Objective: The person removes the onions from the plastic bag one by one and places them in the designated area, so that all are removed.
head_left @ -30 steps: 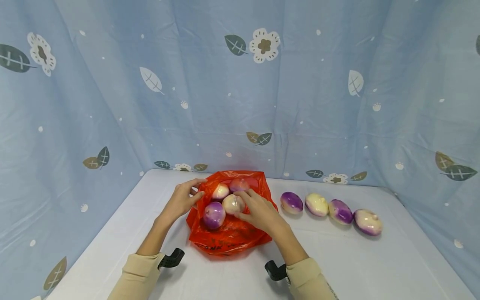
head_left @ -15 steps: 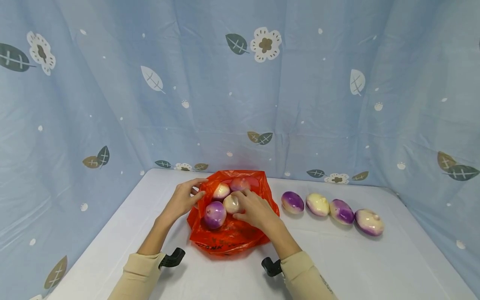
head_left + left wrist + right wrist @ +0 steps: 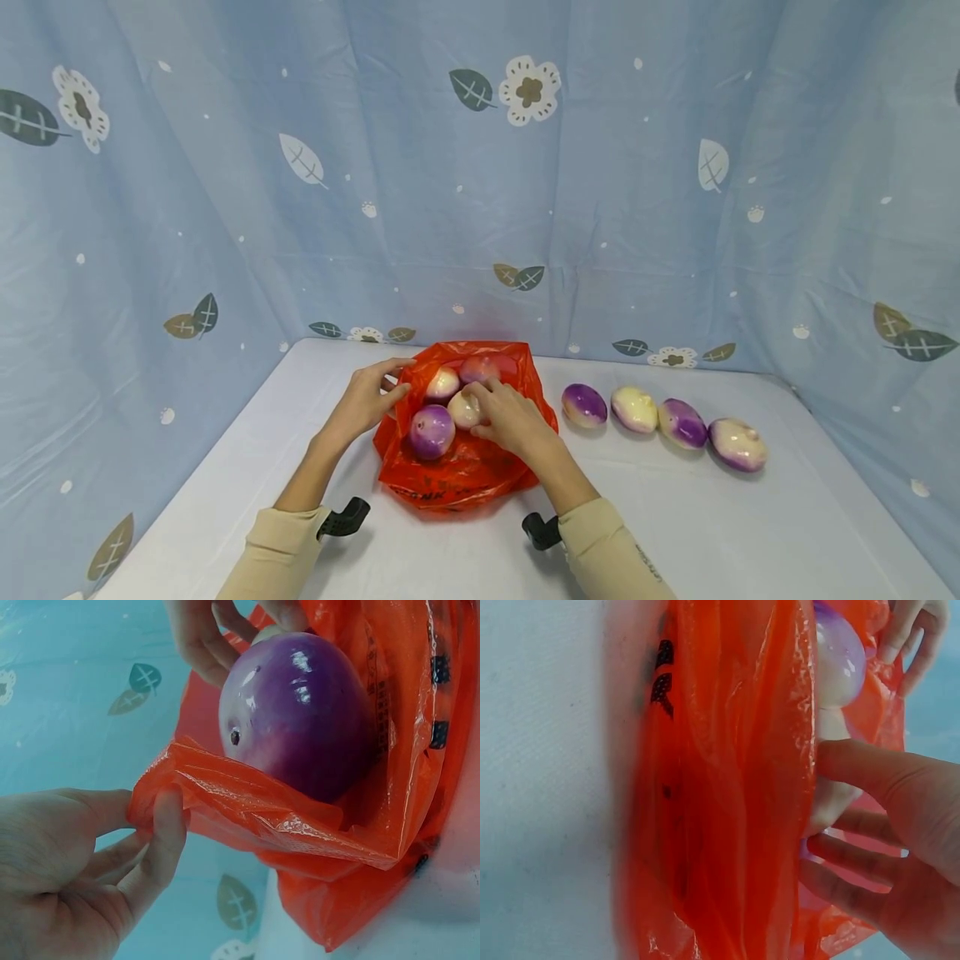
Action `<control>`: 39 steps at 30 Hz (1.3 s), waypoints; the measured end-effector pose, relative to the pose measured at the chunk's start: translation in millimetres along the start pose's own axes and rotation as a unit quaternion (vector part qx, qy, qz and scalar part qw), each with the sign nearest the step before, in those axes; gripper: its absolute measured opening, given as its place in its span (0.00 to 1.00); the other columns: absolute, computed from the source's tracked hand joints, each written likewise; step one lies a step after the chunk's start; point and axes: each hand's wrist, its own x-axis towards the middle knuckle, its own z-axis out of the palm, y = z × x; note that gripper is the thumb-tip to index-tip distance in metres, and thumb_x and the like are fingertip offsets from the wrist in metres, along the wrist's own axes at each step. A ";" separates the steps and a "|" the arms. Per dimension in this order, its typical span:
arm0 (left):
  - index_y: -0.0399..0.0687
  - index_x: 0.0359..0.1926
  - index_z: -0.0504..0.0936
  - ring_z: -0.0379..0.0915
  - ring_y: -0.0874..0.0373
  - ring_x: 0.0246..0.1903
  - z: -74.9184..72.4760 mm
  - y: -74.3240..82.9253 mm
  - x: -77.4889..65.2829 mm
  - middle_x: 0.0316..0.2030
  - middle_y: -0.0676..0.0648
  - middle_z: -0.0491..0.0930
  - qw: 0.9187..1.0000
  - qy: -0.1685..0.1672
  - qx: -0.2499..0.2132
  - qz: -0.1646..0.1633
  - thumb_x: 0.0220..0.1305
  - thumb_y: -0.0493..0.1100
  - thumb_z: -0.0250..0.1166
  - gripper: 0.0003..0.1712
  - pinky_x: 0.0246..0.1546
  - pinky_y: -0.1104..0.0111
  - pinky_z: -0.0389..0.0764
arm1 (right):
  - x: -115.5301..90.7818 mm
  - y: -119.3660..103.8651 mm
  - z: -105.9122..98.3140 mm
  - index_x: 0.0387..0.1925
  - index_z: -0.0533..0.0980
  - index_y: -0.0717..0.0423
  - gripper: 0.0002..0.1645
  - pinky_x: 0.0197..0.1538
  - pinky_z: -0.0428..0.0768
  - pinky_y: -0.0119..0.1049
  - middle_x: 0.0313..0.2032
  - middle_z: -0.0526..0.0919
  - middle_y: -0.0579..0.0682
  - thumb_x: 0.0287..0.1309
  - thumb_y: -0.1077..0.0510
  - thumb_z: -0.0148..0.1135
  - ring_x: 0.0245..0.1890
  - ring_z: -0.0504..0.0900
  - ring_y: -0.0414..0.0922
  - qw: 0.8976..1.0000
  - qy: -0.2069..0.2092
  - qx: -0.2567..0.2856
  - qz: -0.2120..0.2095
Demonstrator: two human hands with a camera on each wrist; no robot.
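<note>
Head view, clock read from the middle of the red plastic bag [image 3: 457,490], mouth up on the white surface [image 3: 675,533], dark lettering on its 6 o'clock side. Left hand [image 3: 371,395] at 10 o'clock, pinching the bag's rim between thumb and fingers; left wrist view shows the film caught there. Right hand [image 3: 513,421] comes in from 4 o'clock, pinching the pale turnip [image 3: 465,410] inside the bag, thumb on one side, fingers on the other. Three more in the bag around that one: purple turnip [image 3: 432,432] at its 8 o'clock, cream-and-purple turnip [image 3: 442,384] at its 11 o'clock, reddish-looking turnip [image 3: 480,368] at its 1 o'clock. All glossy. Outside, off to 3 o'clock, a row of four on the surface: dark purple turnip [image 3: 584,406] nearest the bag and just apart from the next, then yellowish turnip [image 3: 633,409], purple-and-white turnip [image 3: 682,423], whitish turnip [image 3: 738,444] at the far end; last three touching or nearly so, can't tell which. Beige sleeves [image 3: 281,537] on both arms, black wrist mount [image 3: 345,517] at the left cuff, another at the right. Blue curtain [image 3: 622,208] with leaves and flowers behind at 12 o'clock, also along both sides.
</note>
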 end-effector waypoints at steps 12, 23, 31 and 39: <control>0.43 0.60 0.77 0.82 0.54 0.30 0.1 -1.5 0.4 0.44 0.35 0.82 1.000 0.002 0.001 0.000 0.63 0.32 0.64 0.23 0.20 0.72 0.84 | -4.5 2.6 0.3 0.58 0.71 0.44 0.32 0.53 0.83 0.51 0.55 0.77 0.49 0.52 0.50 0.73 0.52 0.80 0.51 0.999 0.023 -0.013 -0.020; 0.41 0.61 0.77 0.83 0.54 0.30 -0.1 -0.4 -1.0 0.46 0.34 0.81 1.000 -0.005 -0.002 -0.007 0.64 0.32 0.64 0.23 0.21 0.70 0.84 | -16.3 5.4 -0.6 0.57 0.73 0.48 0.31 0.54 0.83 0.48 0.52 0.79 0.49 0.52 0.51 0.73 0.49 0.81 0.51 0.998 0.044 -0.018 -0.044; 0.41 0.61 0.77 0.83 0.53 0.30 -0.1 -0.8 -2.2 0.45 0.34 0.81 1.000 -0.005 -0.003 -0.004 0.64 0.32 0.64 0.23 0.21 0.70 0.84 | -25.8 7.9 -4.1 0.56 0.74 0.47 0.30 0.51 0.83 0.47 0.49 0.81 0.48 0.52 0.50 0.74 0.49 0.81 0.48 0.999 0.039 -0.004 -0.034; 0.41 0.61 0.76 0.83 0.53 0.30 0.8 -1.0 -1.8 0.45 0.34 0.81 1.000 -0.005 -0.008 -0.001 0.64 0.32 0.63 0.23 0.22 0.64 0.86 | -33.4 6.7 -10.4 0.56 0.75 0.46 0.30 0.54 0.83 0.47 0.51 0.81 0.48 0.51 0.49 0.74 0.51 0.81 0.48 0.999 0.034 0.012 -0.033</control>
